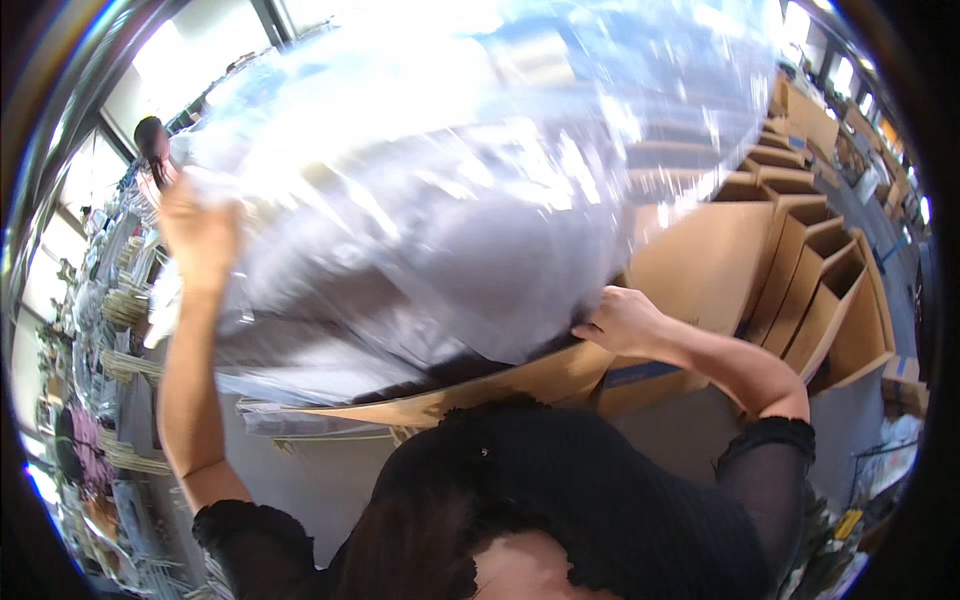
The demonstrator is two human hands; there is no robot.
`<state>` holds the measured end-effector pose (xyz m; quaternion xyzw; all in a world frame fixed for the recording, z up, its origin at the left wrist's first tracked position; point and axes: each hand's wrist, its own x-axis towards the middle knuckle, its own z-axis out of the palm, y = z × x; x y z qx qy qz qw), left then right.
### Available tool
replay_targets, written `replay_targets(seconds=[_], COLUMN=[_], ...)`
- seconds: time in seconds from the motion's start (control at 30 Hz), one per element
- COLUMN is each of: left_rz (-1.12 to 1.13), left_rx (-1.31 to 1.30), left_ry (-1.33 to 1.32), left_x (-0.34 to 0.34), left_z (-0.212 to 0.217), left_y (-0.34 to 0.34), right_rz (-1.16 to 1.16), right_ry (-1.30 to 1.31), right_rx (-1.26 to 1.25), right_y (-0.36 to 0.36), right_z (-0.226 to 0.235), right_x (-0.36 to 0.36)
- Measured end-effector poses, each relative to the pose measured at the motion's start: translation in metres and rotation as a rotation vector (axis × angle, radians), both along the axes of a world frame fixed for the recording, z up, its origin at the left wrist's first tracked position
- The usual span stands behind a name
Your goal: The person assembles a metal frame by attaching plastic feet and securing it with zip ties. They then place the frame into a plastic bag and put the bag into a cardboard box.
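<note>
A large clear plastic bag (480, 210), puffed up and shiny, fills the upper middle, and greyish contents show through it. Beneath it runs the near edge of an open cardboard box (500, 388). My left hand (200, 235) is raised at the bag's left side, blurred, with its fingers closed on the plastic. At the bag's lower right, by the box edge, my right hand (625, 322) has its fingers curled in on the plastic. Glare and folds hide most of what the bag contains.
Open cardboard boxes (815, 270) stand in a row on the right. Shelves or racks with bundled pale goods (125, 310) line the left side. Another person (152, 150) is at the far left. Bright windows (170, 60) stand behind.
</note>
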<state>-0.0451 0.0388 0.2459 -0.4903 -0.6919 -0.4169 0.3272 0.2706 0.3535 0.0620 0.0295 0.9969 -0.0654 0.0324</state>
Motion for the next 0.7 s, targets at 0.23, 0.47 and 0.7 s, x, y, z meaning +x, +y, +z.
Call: replay_targets(seconds=[0.23,0.47,0.7], left_rz=[-0.306,-0.219,0.089], left_rx=[-0.098,-0.068,0.007], left_ry=[0.03,0.024,-0.08], left_x=[0.063,0.026,-0.004], left_z=[-0.097,-0.101,-0.116], left_y=[0.058,0.007,-0.043], right_rz=[0.159,0.337,0.304], right_ry=[1.245,1.009,0.566], right_rx=[0.211,-0.227,-0.843], right_y=[-0.086,-0.174,-0.214], right_z=[0.058,0.051,0.058], right_x=[-0.073,-0.217,-0.29])
